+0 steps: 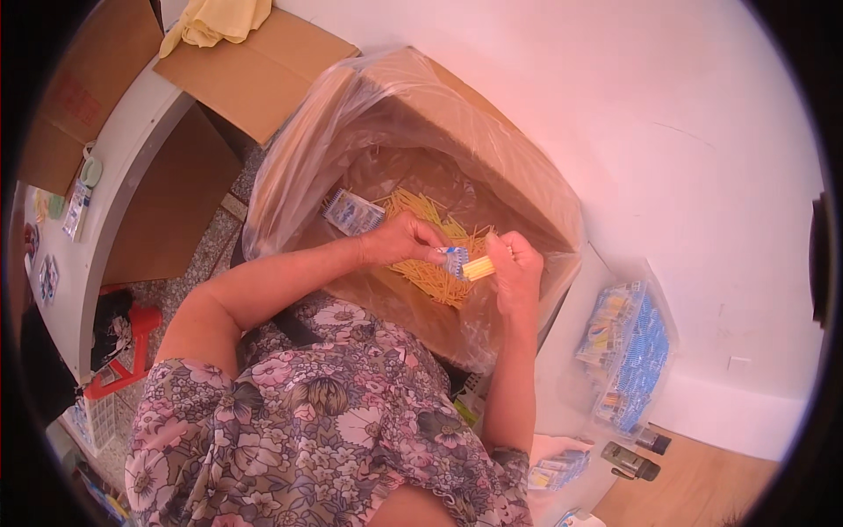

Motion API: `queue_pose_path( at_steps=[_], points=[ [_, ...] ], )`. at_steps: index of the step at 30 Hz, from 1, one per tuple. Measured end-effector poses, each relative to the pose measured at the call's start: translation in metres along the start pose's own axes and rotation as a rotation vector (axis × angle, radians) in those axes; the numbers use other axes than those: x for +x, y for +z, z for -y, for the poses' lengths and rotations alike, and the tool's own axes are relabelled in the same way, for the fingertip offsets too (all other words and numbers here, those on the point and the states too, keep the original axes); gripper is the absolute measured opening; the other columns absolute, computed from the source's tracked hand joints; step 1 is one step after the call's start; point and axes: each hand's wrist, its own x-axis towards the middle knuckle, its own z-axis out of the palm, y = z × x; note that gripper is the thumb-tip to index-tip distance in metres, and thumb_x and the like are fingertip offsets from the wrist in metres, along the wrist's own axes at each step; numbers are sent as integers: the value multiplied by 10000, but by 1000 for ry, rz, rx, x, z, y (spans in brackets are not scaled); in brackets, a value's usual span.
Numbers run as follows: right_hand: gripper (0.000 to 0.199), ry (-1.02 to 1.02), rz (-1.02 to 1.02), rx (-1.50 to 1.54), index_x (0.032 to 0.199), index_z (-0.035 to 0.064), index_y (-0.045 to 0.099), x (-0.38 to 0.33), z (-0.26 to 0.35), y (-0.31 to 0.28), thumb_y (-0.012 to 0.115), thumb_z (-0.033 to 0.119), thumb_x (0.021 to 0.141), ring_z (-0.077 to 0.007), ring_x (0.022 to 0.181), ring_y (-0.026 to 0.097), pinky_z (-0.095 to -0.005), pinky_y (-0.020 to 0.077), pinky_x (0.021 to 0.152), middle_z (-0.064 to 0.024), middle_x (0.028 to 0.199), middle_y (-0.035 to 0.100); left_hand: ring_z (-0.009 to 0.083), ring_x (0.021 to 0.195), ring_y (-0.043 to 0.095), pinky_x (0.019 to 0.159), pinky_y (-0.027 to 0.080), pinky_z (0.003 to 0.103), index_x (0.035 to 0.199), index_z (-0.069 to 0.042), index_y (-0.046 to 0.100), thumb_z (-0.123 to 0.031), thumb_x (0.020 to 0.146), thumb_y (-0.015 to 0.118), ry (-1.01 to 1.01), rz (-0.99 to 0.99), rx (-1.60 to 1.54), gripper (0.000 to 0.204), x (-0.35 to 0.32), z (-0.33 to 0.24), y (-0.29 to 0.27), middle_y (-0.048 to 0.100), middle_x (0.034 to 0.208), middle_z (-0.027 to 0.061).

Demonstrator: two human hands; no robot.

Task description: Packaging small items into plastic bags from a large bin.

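- The left hand [406, 239] reaches into a large cardboard box [492, 167] lined with a clear plastic bag [299, 149], its fingers pinched on a small blue-and-white packet [455, 260].
- The right hand [514, 263] is closed around a short bundle of yellow sticks [479, 268], one end of which sits at the packet's mouth, so the two meet between the hands.
- Both hands hover just above a loose heap of the same yellow sticks [430, 263] lying on the box floor.
- A second blue-and-white packet [353, 212] lies in the box to the left of the heap, near the left wrist and apart from the hands.
- To the right, outside the box, a clear bag of filled packets [628, 351] rests against a white wall [685, 114]; its contents look blue and yellow, though the detail is too fine to be sure.
- A few more packets [558, 470] lie low in the view by the right elbow, next to a small dark object [630, 461] that I cannot identify.
- On the left a white worktop [114, 184] curves past, carrying small items along its edge.
- A flat piece of cardboard [255, 75] with a yellow cloth [215, 19] on it lies beyond the box.
- A red stool [132, 351] stands on the floor below the worktop.
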Motion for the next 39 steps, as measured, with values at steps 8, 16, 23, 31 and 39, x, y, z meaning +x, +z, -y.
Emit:
queue_pose_path(
  at_steps=[8, 16, 23, 31, 39],
  points=[
    [189, -267, -13, -511, 722, 16, 539, 8, 0, 13, 617, 153, 826, -53, 557, 437, -239, 371, 494, 0, 589, 493, 102, 885, 569, 811, 453, 251, 930, 23, 664, -76, 807, 649, -64, 42, 30, 159, -1, -5, -1, 650, 936, 58],
    [194, -281, -144, -468, 829, 12, 564, -19, 3, 9, 654, 176, 779, -242, 580, 544, -308, 448, 556, -126, 677, 582, 51, 806, 538, 763, 446, 232, 939, 12, 665, -167, 843, 623, -160, 7, -31, 208, -3, -6, 10, 638, 817, -4],
    [204, -468, -284, -665, 909, 18, 608, -90, -11, -24, 681, 65, 724, -194, 682, 608, -290, 472, 615, -114, 779, 621, 150, 914, 589, 832, 446, 272, 1116, 5, 586, -271, 887, 533, -141, 2, 137, 362, -2, -1, -3, 646, 955, 87],
    [136, 32, -917, -286, 875, -18, 615, -308, -8, -206, 635, -12, 741, -72, 632, 558, -200, 454, 555, -25, 759, 610, 129, 693, 569, 659, 440, 277, 976, 46, 613, -177, 800, 629, -331, 6, 627, 285, 6, -13, -65, 631, 775, 4],
    [372, 46, -1074, -1349, 1041, -11, 553, -408, -132, -285, 689, 137, 728, -333, 987, 486, -418, 399, 858, -196, 1082, 532, 297, 897, 596, 794, 484, 408, 954, -104, 623, -223, 628, 714, -420, 133, 1736, 358, 10, 83, -118, 620, 937, 130]
  ],
)
